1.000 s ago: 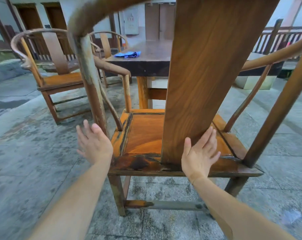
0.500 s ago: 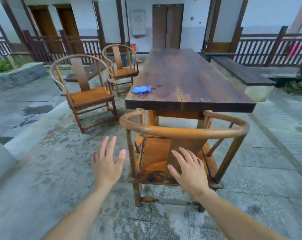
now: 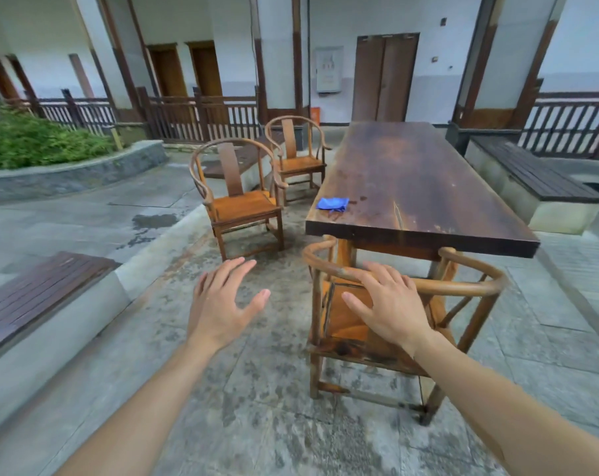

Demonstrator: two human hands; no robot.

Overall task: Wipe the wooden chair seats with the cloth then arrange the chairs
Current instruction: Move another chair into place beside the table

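Observation:
A round-backed wooden chair (image 3: 462,286) stands in front of me, tucked against the near end of the long dark table (image 3: 428,187). My right hand (image 3: 389,304) hovers open in front of its curved back rail, fingers spread, holding nothing. My left hand (image 3: 222,300) is open in the air left of the chair, over the paving. A crumpled blue cloth (image 3: 333,204) lies on the table's near left corner. Two more round-backed chairs stand left of the table, one near (image 3: 243,207) and one farther back (image 3: 299,163).
A slatted bench (image 3: 33,297) on a concrete kerb runs along the left. Another bench (image 3: 531,173) flanks the table on the right. A stone planter with shrubs (image 3: 33,142) lies far left, and railings and doors close off the back. The paving is damp stone.
The view has risen and pulled back from the near chair. My hands have lifted from low behind the chair's back to rail height. The chair and cloth stay where they were.

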